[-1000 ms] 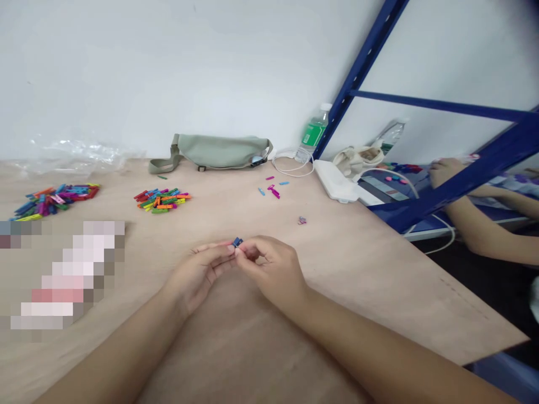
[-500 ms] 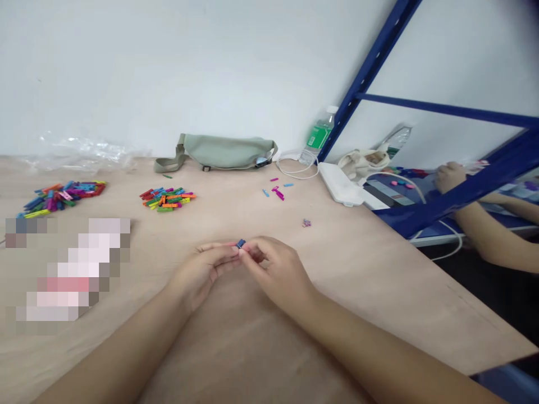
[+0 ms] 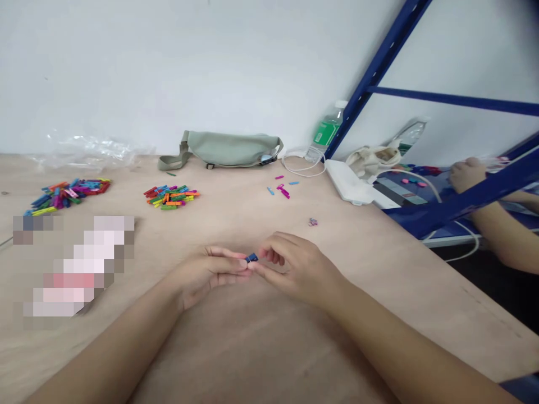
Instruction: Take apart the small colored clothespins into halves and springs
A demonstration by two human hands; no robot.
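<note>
A small dark blue clothespin point(image 3: 251, 258) is pinched between the thumb and fingers of my left hand point(image 3: 210, 272), above the wooden table. My right hand point(image 3: 298, 261) is at its right end, the thumb touching or nearly touching it and the index finger raised a little away. Beyond my hands lie a pile of coloured clothespins point(image 3: 172, 197) and, farther left, a larger pile point(image 3: 67, 193). Loose pink and blue clothespin pieces point(image 3: 284, 191) lie to the right of the piles. Nearer to my right hand are small metal springs point(image 3: 313, 222).
A green-grey bag point(image 3: 231, 148) and plastic wrap point(image 3: 92, 152) lie along the wall. A bottle point(image 3: 327, 132), cable and white box point(image 3: 349, 182) stand by the blue frame point(image 3: 455, 207). Another person's hand point(image 3: 467, 174) is beyond it. A blurred-out object point(image 3: 84, 264) lies left.
The view has shifted slightly. My right hand's index finger has lifted from the clothespin, which shows more between my hands and lies at a flatter tilt.
</note>
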